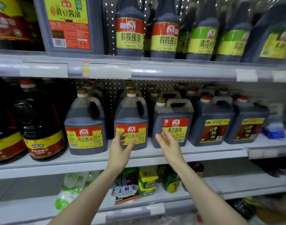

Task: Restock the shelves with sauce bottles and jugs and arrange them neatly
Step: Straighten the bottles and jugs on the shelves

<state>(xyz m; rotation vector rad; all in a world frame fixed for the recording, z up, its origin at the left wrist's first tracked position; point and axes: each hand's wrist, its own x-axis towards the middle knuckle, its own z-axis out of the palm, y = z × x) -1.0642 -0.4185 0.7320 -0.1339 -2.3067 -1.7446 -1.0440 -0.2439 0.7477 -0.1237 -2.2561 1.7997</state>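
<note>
A dark soy sauce jug [130, 117] with a red and yellow label stands upright at the front of the middle shelf [155, 154], in the centre of view. The left hand [120, 147] is raised before its label, fingers spread wide, holding nothing; whether it touches cannot be told. At 3 o'clock, just beside, stands a square jug [173, 114], with the right hand [169, 143] before its lower left corner, fingers relaxed and empty. At 9 o'clock stands a matching jug [85, 120]. At 12 o'clock, tall bottles [130, 30] line the upper shelf [171, 70]. At 6 o'clock, packets [126, 190] lie below.
</note>
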